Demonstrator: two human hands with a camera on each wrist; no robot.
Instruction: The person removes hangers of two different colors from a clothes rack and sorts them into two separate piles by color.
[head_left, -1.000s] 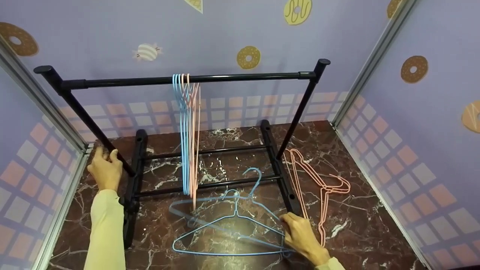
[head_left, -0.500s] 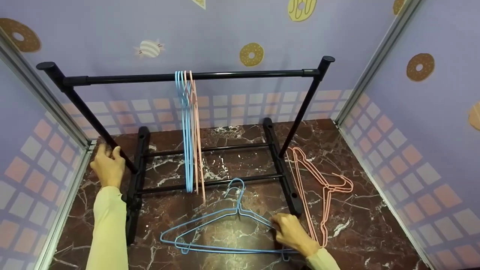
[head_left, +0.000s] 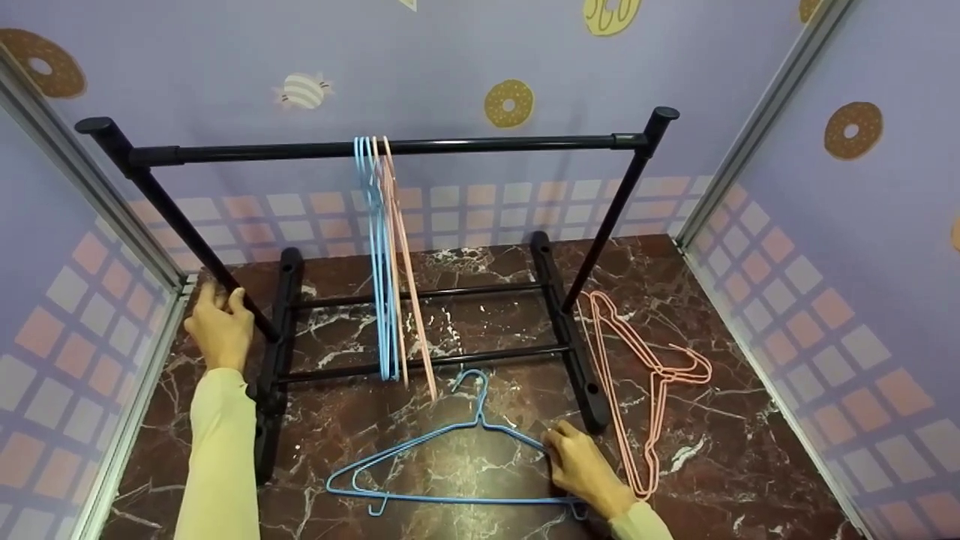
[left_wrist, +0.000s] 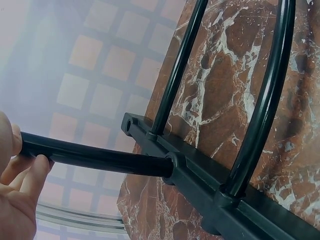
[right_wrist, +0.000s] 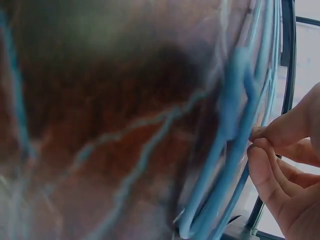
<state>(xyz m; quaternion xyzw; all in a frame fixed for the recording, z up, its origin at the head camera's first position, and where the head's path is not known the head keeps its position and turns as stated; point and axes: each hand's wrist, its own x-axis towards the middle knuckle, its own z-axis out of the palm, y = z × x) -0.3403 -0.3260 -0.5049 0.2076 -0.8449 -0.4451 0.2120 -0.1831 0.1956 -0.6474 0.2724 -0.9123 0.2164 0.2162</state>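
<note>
My left hand grips the lower part of the left upright of a black clothes rack. In the left wrist view, the thumb and fingers wrap around this pole. My right hand pinches the right shoulder of blue clothes hangers low over the marbled surface, in front of the rack. Two of their outlines almost coincide, hooks towards the rack. Up close in the right wrist view, thumb and fingertips meet at the blue hangers' wires; part of the wire is hidden behind the fingers.
Several blue hangers and pink hangers hang from the rack's top rail, left of its middle. Pink hangers lie to the right of the rack's foot. Patterned panels enclose the back and both sides.
The blue hanger in my right hand has come down and lined up with the other one. The hanging pink hangers have swung to the right. My left hand keeps its grip.
</note>
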